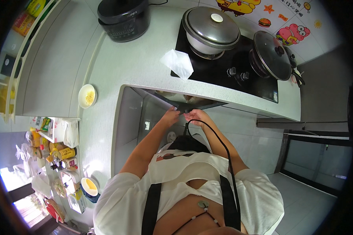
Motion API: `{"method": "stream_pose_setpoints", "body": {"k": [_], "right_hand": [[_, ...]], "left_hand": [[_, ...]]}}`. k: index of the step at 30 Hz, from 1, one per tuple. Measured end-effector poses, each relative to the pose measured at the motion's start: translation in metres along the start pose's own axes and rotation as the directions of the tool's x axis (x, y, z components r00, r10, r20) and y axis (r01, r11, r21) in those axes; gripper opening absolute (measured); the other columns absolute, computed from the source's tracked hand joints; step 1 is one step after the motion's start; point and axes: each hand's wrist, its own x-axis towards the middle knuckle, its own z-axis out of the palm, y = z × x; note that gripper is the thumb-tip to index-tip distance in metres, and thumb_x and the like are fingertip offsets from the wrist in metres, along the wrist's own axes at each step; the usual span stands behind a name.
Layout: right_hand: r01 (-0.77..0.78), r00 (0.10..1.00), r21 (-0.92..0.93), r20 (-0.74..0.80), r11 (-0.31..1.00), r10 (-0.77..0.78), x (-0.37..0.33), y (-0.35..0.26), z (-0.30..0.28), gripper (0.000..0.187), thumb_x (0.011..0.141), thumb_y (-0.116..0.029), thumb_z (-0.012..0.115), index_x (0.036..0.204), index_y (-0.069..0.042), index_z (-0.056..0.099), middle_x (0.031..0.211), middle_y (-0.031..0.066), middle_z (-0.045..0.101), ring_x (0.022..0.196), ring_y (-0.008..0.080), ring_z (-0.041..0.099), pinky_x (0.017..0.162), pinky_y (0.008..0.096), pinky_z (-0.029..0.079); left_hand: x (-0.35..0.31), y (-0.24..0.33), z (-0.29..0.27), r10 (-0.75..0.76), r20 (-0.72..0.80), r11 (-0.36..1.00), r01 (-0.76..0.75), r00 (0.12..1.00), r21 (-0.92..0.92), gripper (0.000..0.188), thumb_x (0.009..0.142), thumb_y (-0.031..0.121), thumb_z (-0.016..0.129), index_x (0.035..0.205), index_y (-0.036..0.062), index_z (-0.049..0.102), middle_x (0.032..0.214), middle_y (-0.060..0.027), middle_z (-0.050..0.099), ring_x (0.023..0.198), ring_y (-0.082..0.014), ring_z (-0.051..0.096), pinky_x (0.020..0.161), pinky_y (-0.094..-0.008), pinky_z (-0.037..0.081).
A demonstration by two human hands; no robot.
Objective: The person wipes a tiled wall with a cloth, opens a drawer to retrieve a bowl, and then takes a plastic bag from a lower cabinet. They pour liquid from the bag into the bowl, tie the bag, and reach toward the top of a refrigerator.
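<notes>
Below the counter's front edge, a dark angled bar [185,107] spans the opening, like the rim of a pulled-out drawer; I cannot tell its exact kind. My left hand [171,116] is closed at the middle of this bar, fingertips partly hidden. Close beside it on the right, my right hand [198,116] curls its fingers against the same bar. Behind the bar, brownish and shiny shapes show in part. A black cable [219,140] loops in front of my right forearm.
On the black cooktop [223,78] stand a lidded pot [211,29] and a pan with a glass lid [272,55]. A white sheet [178,64] overlaps its left edge. A black cooker [123,19], a bowl of chopped yellowish bits [87,96] and several bottles line the left.
</notes>
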Motion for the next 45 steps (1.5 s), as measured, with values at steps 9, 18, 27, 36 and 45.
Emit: {"method": "stream_pose_setpoints", "body": {"k": [9,18,27,36,45], "right_hand": [[-0.016,1.0,-0.007,-0.002,1.0,0.016,0.054,-0.029,-0.035,0.02,0.07,-0.002,0.056,0.086,-0.012,0.054,0.077,-0.001,0.056,0.074,0.0153,0.055,0.068,0.0295,0.042],[0.16,0.979,-0.536,-0.022,0.829,-0.203,0.085,-0.035,-0.043,0.028,0.086,-0.027,0.048,0.11,-0.013,0.051,0.076,0.0021,0.051,0.057,0.0131,0.045,0.048,0.026,0.039],[0.464,0.885,-0.525,0.246,0.714,-0.394,-0.019,-0.063,-0.019,0.035,0.069,-0.02,0.056,0.103,-0.014,0.057,0.086,-0.0007,0.055,0.075,0.0097,0.049,0.061,0.027,0.041],[0.511,0.749,-0.551,-0.093,0.66,-0.656,-0.084,-0.011,-0.115,0.025,0.077,-0.015,0.061,0.102,-0.016,0.059,0.09,-0.0056,0.059,0.081,0.0061,0.053,0.065,0.0215,0.043],[0.395,0.226,-0.882,-0.177,0.257,-0.958,-0.239,0.015,-0.276,0.023,0.08,-0.022,0.056,0.1,-0.011,0.061,0.089,0.0087,0.064,0.082,0.0183,0.06,0.073,0.03,0.046]], "left_hand": [[0.053,0.03,0.005,-0.106,0.105,0.897,0.141,0.989,-0.419,0.026,0.076,0.017,0.056,0.1,0.0083,0.049,0.09,-0.0068,0.056,0.087,-0.0229,0.051,0.082,-0.0387,0.04],[0.088,0.035,0.017,0.13,0.2,0.85,-0.005,0.971,-0.527,0.03,0.07,0.009,0.058,0.098,0.0007,0.052,0.101,-0.0129,0.056,0.101,-0.0287,0.05,0.09,-0.0425,0.037],[0.071,0.016,-0.006,0.311,0.235,0.924,-0.235,0.921,-0.303,0.032,0.08,0.012,0.052,0.11,0.0012,0.048,0.109,-0.0141,0.052,0.105,-0.0275,0.048,0.089,-0.0383,0.04],[-0.028,0.071,0.153,0.411,0.122,0.885,-0.428,0.903,0.182,0.026,0.081,0.008,0.05,0.105,-0.0018,0.051,0.094,-0.0087,0.057,0.082,-0.0142,0.055,0.07,-0.0235,0.043],[-0.102,0.056,0.375,0.641,0.649,0.337,-0.91,0.41,0.242,0.017,0.08,0.003,0.052,0.095,0.0006,0.058,0.087,-0.0076,0.06,0.08,-0.0122,0.056,0.072,-0.0229,0.044]]}}
